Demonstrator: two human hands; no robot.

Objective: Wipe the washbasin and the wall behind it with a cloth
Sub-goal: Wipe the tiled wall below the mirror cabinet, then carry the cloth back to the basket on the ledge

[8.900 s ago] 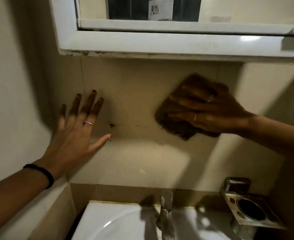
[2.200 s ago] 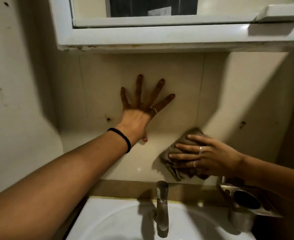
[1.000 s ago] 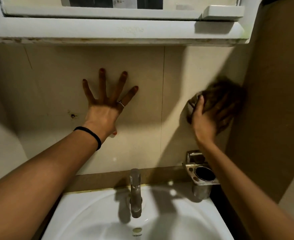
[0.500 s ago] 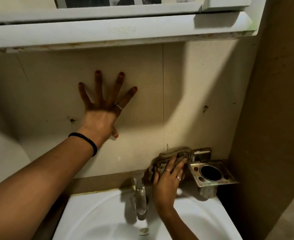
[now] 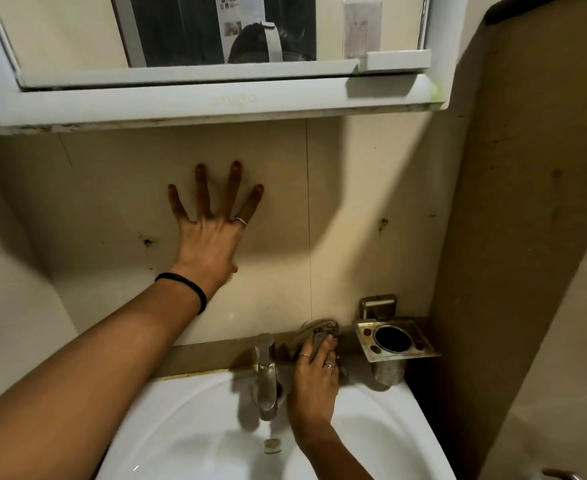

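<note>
Head view, left hand: I see my left hand (image 5: 212, 237) flat on the beige tiled wall (image 5: 371, 188), fingers spread wide, holding nothing.
Head view, right hand: my right hand (image 5: 314, 379) presses the crumpled brown cloth (image 5: 314, 332) against the wall's base, fingers bent over it, between the steel tap (image 5: 266, 372) and the metal holder (image 5: 394, 341).
Head view, basin: the white ceramic washbasin (image 5: 188, 427) lies below.

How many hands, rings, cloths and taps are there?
Hands: 2, left hand and right hand
Rings: 3, one left, two right
Cloths: 1, cloth
Taps: 1, tap
Total: 7
</note>
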